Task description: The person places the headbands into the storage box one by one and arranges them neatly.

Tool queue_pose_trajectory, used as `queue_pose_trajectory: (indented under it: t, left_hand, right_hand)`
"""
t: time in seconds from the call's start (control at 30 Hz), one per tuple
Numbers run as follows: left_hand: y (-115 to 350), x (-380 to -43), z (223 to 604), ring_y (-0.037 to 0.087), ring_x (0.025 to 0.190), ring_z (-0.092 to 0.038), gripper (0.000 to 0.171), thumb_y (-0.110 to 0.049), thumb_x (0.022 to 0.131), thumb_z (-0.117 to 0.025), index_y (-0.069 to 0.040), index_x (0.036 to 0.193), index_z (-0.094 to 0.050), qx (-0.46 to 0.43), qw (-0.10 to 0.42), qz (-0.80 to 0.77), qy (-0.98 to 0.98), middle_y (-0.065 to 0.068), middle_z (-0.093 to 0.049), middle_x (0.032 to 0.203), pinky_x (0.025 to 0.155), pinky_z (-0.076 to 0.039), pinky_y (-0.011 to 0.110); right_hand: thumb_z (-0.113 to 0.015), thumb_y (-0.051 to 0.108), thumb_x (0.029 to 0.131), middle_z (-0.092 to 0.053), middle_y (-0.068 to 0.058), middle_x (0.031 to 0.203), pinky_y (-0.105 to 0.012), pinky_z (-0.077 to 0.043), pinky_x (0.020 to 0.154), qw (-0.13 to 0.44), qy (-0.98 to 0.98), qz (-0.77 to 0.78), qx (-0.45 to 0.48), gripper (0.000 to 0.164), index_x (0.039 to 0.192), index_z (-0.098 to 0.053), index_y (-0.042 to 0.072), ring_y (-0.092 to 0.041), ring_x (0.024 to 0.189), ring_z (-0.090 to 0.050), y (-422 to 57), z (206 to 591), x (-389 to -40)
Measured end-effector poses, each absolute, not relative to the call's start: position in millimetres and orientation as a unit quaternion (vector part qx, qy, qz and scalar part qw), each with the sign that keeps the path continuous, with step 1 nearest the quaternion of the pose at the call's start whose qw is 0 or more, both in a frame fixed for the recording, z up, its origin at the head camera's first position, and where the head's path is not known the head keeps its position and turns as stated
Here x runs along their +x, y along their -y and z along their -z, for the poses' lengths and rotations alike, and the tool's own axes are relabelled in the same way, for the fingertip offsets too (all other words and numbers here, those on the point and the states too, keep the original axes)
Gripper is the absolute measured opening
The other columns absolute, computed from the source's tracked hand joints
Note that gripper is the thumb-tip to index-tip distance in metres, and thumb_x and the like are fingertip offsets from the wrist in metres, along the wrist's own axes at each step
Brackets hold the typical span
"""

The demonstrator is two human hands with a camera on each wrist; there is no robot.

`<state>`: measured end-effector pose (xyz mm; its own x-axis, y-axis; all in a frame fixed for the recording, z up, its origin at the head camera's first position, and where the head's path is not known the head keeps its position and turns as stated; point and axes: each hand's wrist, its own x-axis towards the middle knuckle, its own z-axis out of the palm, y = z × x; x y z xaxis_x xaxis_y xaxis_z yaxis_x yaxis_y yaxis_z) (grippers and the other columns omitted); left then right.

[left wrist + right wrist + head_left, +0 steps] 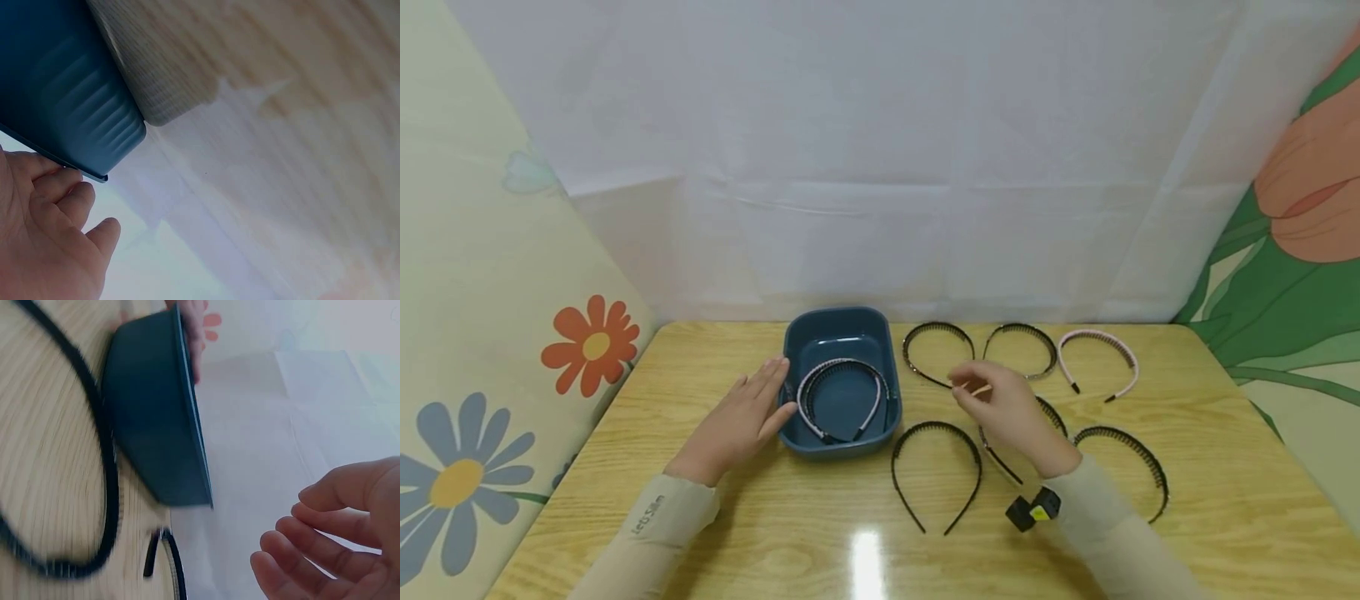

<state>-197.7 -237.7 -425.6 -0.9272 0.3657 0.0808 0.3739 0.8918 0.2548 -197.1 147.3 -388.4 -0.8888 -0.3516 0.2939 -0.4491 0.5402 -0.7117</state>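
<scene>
My left hand (737,425) rests with extended fingers against the left side of a dark blue plastic basin (838,327). In the left wrist view its fingertips lie right at the basin's rim (87,175). Inside the basin are a pale pink headband (806,407) and black toothed ones, overlapping each other. My right hand (1011,408) hovers over the headbands right of the basin, its fingers loosely bent and nothing between them, as the right wrist view also shows. Nearest to it are a back black headband (937,325) and another black headband (1002,465), partly hidden beneath the hand.
Another black headband (1020,327) and a pink headband (1097,334) lie at the back right. Two more lie in front: a black headband (936,425) and a right-hand headband (1138,450). A white cloth (865,250) hangs behind the wooden table (775,533).
</scene>
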Motion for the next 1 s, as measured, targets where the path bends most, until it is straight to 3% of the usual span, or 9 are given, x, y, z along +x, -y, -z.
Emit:
queue_pose_trajectory:
  t: [0.43, 0.7, 1.0]
  left_hand:
    - [236.6, -197.4, 426.9, 0.041, 0.152, -0.020, 0.073, -0.043, 0.109, -0.043, 0.005, 0.158, -0.021, -0.199, 0.027, 0.135, 0.970, 0.023, -0.021, 0.165, 0.121, -0.018, 0.062]
    - [237.5, -197.2, 425.3, 0.041, 0.152, -0.019, 0.073, -0.044, 0.109, -0.042, 0.005, 0.159, -0.022, -0.198, 0.026, 0.137, 0.970, 0.023, -0.021, 0.165, 0.121, -0.018, 0.062]
    - [239.4, -200.8, 429.1, 0.039, 0.153, -0.018, 0.075, -0.048, 0.109, -0.039, 0.003, 0.160, -0.019, -0.195, 0.018, 0.130, 0.972, 0.021, -0.019, 0.166, 0.122, -0.017, 0.061]
  right_hand:
    - [-0.069, 0.003, 0.096, -0.069, -0.012, 0.112, -0.043, -0.060, 0.078, 0.097, 0.911, -0.307, 0.258, 0.024, 0.119, -0.069, 0.000, -0.022, 0.091, -0.068, -217.6, 394.7, -192.3]
    - [-0.065, 0.003, 0.098, -0.066, -0.019, 0.118, -0.050, -0.058, 0.082, 0.066, 0.931, -0.273, 0.233, 0.029, 0.125, -0.064, -0.005, -0.031, 0.096, -0.066, -262.5, 396.6, -189.1]
    - [-0.065, 0.008, 0.098, -0.063, -0.026, 0.117, -0.054, -0.056, 0.079, 0.013, 0.957, -0.227, 0.180, 0.030, 0.122, -0.063, -0.010, -0.039, 0.096, -0.064, -308.5, 400.1, -185.4]
